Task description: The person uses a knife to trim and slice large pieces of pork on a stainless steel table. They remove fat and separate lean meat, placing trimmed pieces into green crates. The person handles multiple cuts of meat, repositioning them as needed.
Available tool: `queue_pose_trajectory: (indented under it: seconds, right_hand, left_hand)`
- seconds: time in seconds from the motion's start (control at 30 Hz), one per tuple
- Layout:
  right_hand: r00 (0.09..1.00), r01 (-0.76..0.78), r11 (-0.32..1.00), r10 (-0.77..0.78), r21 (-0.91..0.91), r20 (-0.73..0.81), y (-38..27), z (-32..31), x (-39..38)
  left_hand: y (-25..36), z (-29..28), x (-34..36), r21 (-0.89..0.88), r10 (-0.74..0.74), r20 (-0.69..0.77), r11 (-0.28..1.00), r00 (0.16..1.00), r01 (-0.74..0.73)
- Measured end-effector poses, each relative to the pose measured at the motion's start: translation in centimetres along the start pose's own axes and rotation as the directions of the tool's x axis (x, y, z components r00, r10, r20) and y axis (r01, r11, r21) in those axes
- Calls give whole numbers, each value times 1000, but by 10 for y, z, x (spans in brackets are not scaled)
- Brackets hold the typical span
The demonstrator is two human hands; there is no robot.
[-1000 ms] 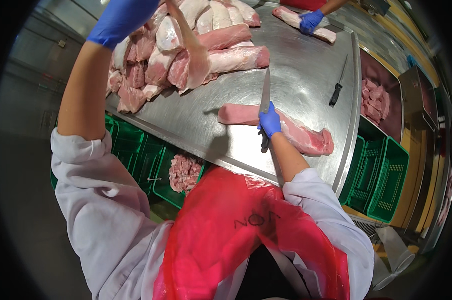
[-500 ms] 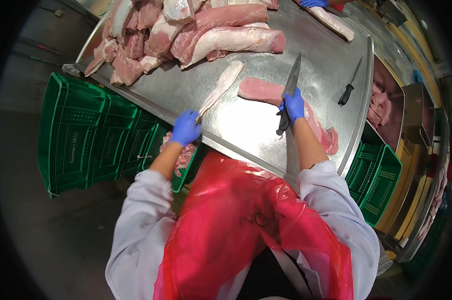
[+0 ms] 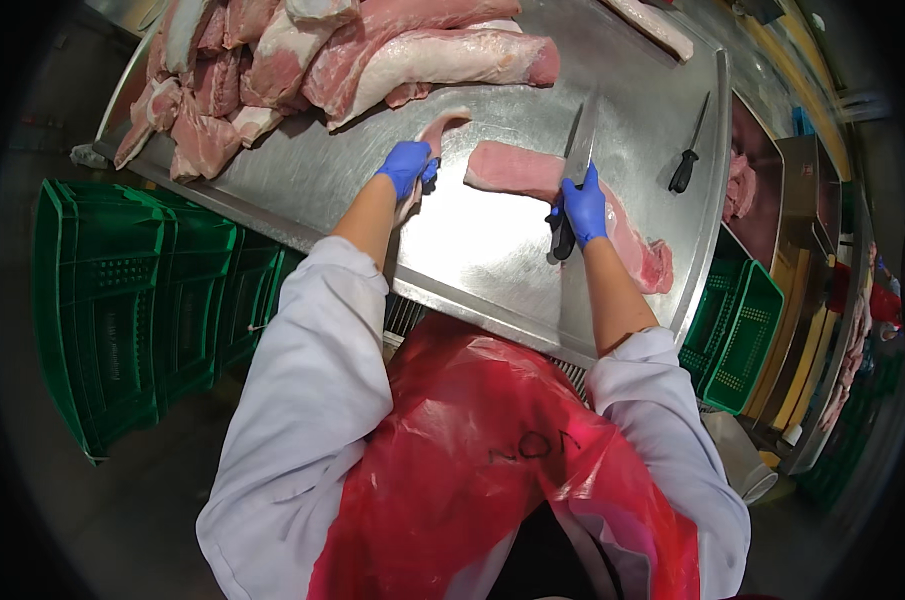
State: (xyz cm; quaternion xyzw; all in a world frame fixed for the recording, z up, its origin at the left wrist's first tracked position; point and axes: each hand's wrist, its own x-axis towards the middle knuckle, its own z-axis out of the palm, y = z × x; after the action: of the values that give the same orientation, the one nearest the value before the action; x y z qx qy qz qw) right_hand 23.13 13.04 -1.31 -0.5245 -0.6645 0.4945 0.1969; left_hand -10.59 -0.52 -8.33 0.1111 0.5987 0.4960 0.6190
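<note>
On the steel table, my blue-gloved left hand [image 3: 409, 168] is closed on a thin strip of pale pink meat [image 3: 444, 125], whose far end curls to the right. My right hand [image 3: 583, 208], also gloved, grips a large black-handled knife [image 3: 576, 140], blade pointing away from me, over a long pink loin [image 3: 515, 170] that lies crosswise and extends right beneath that hand. A second, narrower knife [image 3: 683, 172] lies to the right. A pile of raw pork pieces [image 3: 432, 70] covers the upper left of the table.
The table's raised rim [image 3: 472, 320] runs before my red apron. Green crates [image 3: 112, 310] stand at left, another [image 3: 747, 335] at right. A tray [image 3: 762, 150] holding meat adjoins the right side. A pale meat strip [image 3: 652, 25] lies at the far edge.
My left hand came down from high at upper left to the near edge, then moved forward onto the table with the strip. The co-worker's hand at the top has left view.
</note>
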Motion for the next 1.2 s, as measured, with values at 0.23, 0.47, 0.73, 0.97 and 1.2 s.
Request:
queue_pose_trajectory:
  seconds: [0.23,0.47,0.73,0.97,1.2]
  right_hand:
    - [765,510,771,-204,-381,611,-63,70,-57]
    - [731,525,689,-64,-499,679,-81,85,-59]
    - [737,508,678,-23,-531,675,-58,58,-127]
    - [768,585,664,-268,-466,582,-40,99,-101]
    - [759,342,920,-148,-194,634,-52,145,-30]
  left_hand:
    - [-35,1,-69,-519,-268,115,805,956,288]
    - [-70,-16,-116,-356,-315,-61,893,947,275]
    - [-89,-2,-128,236,123,-295,970,948,-52]
    - [-96,22,-140,877,414,63,411,908,-249]
    - [-85,18,-143,827,391,-76,539,917,-161]
